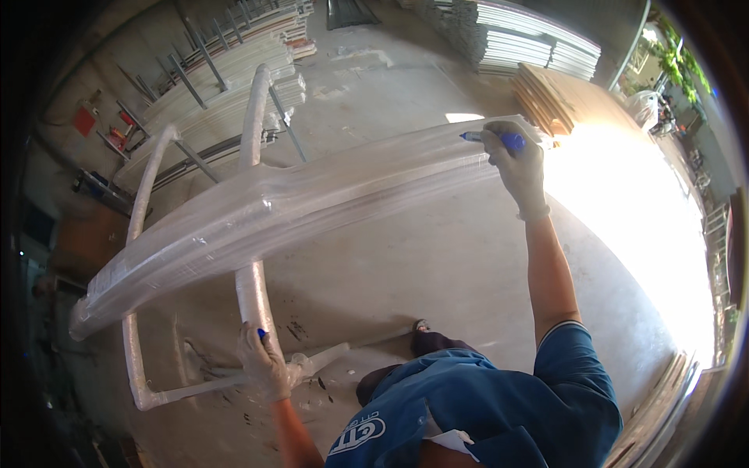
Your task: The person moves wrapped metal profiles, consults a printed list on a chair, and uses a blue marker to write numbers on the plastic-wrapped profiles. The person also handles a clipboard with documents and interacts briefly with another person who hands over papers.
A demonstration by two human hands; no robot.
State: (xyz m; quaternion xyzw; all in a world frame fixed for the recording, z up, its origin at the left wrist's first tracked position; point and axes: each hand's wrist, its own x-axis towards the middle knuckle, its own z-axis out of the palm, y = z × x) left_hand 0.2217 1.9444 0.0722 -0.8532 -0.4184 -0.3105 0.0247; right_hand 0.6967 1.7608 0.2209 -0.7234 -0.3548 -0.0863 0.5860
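Observation:
In my gloved right hand is a blue and white marker pen, its tip pointing left. This hand is over the right end of a long bundle wrapped in clear plastic film; whether the pen touches the film I cannot tell. The bundle lies slantwise across a stand of film-wrapped tubes. Low on the left, my gloved left hand is closed beside a tube of the stand. A small blue piece, looking like a pen cap, shows at its fingertips.
Long pale profiles lie stacked among upright metal posts at the far left. White profiles and brown flat boards are piled at the far right. Strong sunlight falls on the floor at right. My shoe is below the bundle.

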